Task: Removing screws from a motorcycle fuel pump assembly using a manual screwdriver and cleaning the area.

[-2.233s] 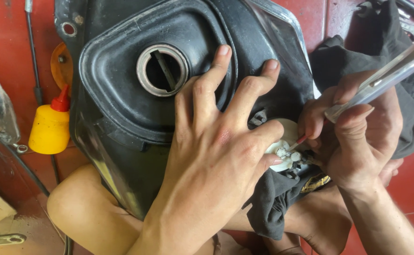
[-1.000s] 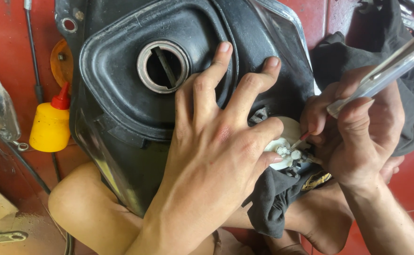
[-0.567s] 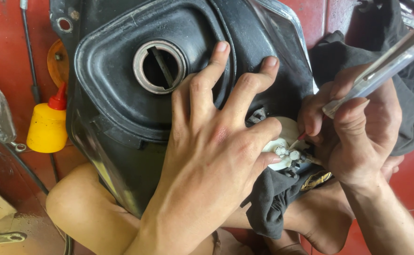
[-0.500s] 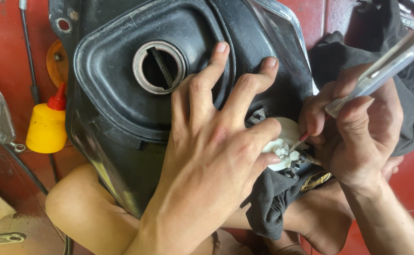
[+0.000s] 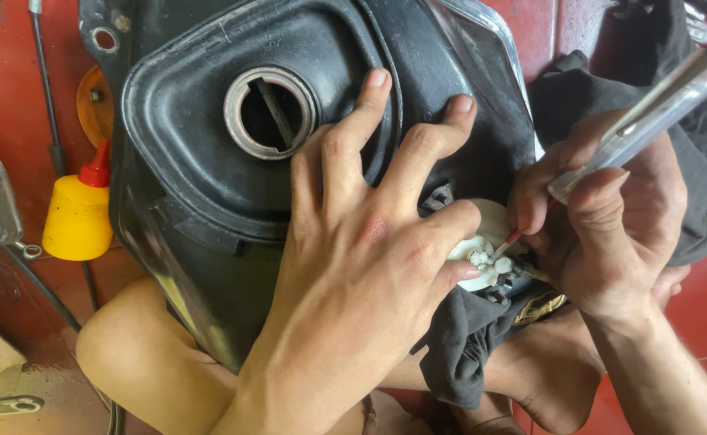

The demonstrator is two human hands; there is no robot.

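Barely changed: your left hand (image 5: 353, 266) stays spread on black tank (image 5: 208, 161); right hand (image 5: 611, 234) keeps pinching screwdriver (image 5: 643, 113), tip at white fitting (image 5: 482, 250).

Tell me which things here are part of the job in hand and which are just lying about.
In use:
left hand pressed flat on the black tank
right hand holding a screwdriver, tip at the white fitting
dark cloth beneath the fitting

Lying about:
yellow bottle with a red cap
orange disc

White round plug fitting (image 5: 486, 250) (small terminals up) beside black tank (image 5: 200, 185).
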